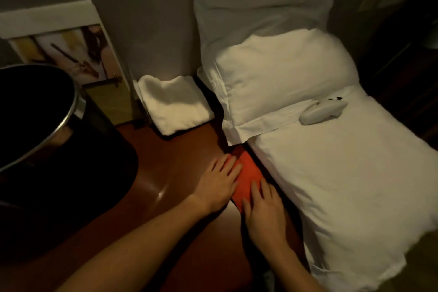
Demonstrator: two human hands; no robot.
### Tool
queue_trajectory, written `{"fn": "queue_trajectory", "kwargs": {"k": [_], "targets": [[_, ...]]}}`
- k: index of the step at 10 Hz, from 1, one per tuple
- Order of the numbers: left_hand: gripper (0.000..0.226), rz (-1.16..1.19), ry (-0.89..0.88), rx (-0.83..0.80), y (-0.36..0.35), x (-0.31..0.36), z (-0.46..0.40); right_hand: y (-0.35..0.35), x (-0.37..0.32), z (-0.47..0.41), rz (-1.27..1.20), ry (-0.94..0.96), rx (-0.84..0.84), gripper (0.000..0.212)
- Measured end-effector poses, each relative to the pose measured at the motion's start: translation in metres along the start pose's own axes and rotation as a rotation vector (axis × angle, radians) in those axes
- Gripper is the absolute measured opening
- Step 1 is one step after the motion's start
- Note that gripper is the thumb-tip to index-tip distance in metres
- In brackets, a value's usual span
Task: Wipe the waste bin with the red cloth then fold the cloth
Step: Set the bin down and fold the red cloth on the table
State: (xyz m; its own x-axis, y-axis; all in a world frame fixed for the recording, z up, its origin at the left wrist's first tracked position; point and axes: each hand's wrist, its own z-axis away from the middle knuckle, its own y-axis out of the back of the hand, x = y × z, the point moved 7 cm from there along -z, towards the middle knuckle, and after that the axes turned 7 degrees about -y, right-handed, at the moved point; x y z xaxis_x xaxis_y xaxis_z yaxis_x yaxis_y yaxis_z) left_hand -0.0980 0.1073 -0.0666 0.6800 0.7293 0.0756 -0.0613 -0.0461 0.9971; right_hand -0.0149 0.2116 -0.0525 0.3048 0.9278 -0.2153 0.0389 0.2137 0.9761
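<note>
Red and soft, the cloth [246,179] lies folded into a narrow strip at the right edge of a brown table [166,168], just beside a white bed [331,173]. Both hands rest on it with straight fingers: the left hand [219,182] presses its left side, the right hand [263,211] its near end; neither clenches or pinches the fabric. The cloth looks light and limp, likely to slump unless smoothed flat, and best taken by its corners or a folded edge. One dark bin [35,114] with a metal rim stands at the table's left, well apart from the cloth. Counted: one red cloth, one bin, one folded white towel [175,106] near the wall, two pillows [284,78] on the bed, one small white device [322,111] on the sheet, one picture [68,54] leaning behind the bin.
</note>
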Motion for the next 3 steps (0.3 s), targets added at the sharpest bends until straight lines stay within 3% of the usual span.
{"fn": "queue_trajectory", "kwargs": {"k": [1, 2, 3], "targets": [[0.058, -0.042, -0.02, -0.092, -0.006, -0.002, 0.009, -0.005, 0.002, 0.003, 0.024, -0.029, -0.063, 0.06], [0.063, 0.008, -0.019, -0.236, -0.006, -0.004, 0.018, -0.023, 0.003, 0.017, 0.02, -0.018, -0.243, 0.063], [0.061, 0.092, 0.012, -0.32, 0.008, 0.0, 0.022, 0.005, -0.004, 0.018, -0.225, -0.023, -0.257, 0.054]]}}
